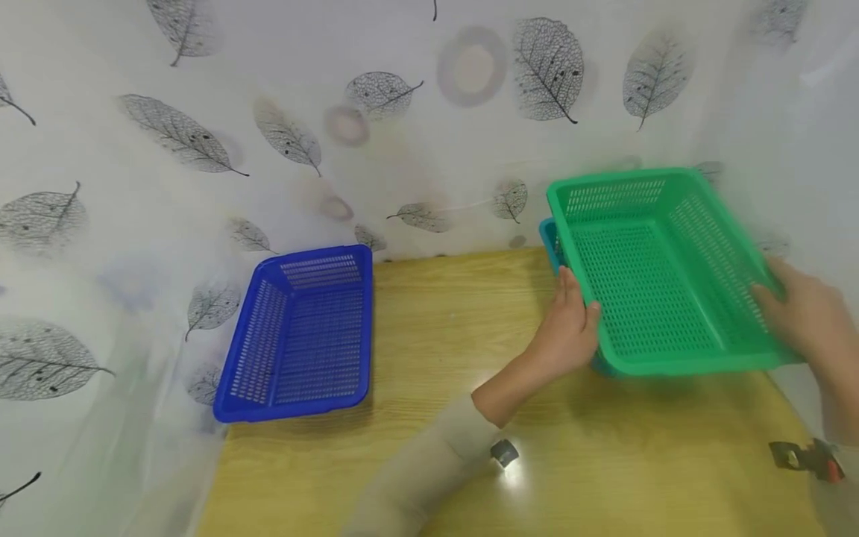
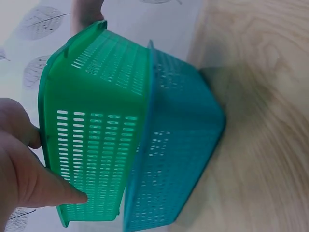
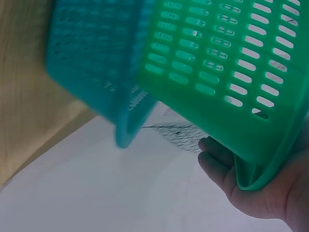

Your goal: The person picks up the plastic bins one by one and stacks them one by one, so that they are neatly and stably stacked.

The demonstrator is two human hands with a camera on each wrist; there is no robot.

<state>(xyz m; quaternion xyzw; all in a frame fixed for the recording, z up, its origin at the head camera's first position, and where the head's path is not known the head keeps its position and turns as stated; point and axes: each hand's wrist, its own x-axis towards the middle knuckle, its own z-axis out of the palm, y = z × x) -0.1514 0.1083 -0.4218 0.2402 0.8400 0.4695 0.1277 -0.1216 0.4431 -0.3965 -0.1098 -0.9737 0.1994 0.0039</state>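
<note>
Both hands hold a green plastic basket (image 1: 644, 291) just above a teal basket (image 2: 188, 116). In the head view only slivers of the teal one show past the green one's left side. My left hand (image 1: 567, 324) grips the green basket's left rim, and the left wrist view shows a finger (image 2: 67, 191) lying along its slotted outer wall. My right hand (image 1: 801, 309) grips the opposite rim, thumb inside. From the right wrist view, the fingers (image 3: 215, 159) reach beneath that rim. The green basket shows nothing inside it.
A dark blue basket (image 1: 322, 343) stands at the left of the wood-grain table (image 1: 436, 328). White leaf-printed sheeting (image 1: 416, 171) rises behind and at both sides. A small dark object (image 1: 503, 452) lies by the left sleeve, and another dark item (image 1: 805, 456) is near the right wrist.
</note>
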